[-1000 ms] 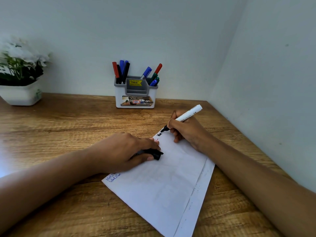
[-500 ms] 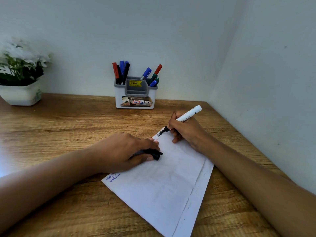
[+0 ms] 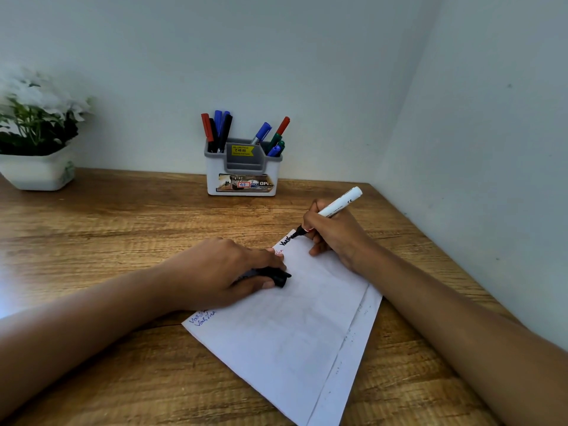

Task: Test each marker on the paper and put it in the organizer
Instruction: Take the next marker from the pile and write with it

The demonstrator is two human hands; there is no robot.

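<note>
A white sheet of paper (image 3: 295, 327) lies at an angle on the wooden desk. My right hand (image 3: 335, 232) grips a white-barrelled black marker (image 3: 336, 207), its tip on the paper's far corner at the end of a black written word. My left hand (image 3: 221, 272) rests on the paper's left edge and holds the marker's black cap (image 3: 276, 276) in its curled fingers. Blue and red writing shows beside that hand. A white and grey organizer (image 3: 242, 170) stands by the back wall with several red, blue, black and green markers in its side compartments.
A white pot with a white-flowered plant (image 3: 37, 139) stands at the desk's back left. Walls close the desk at the back and on the right (image 3: 491, 149). Bare wood (image 3: 107, 229) lies between the paper and the organizer.
The marker tip has moved right along the paper's far corner and the black word has grown longer. My left hand has stayed in place with the cap.
</note>
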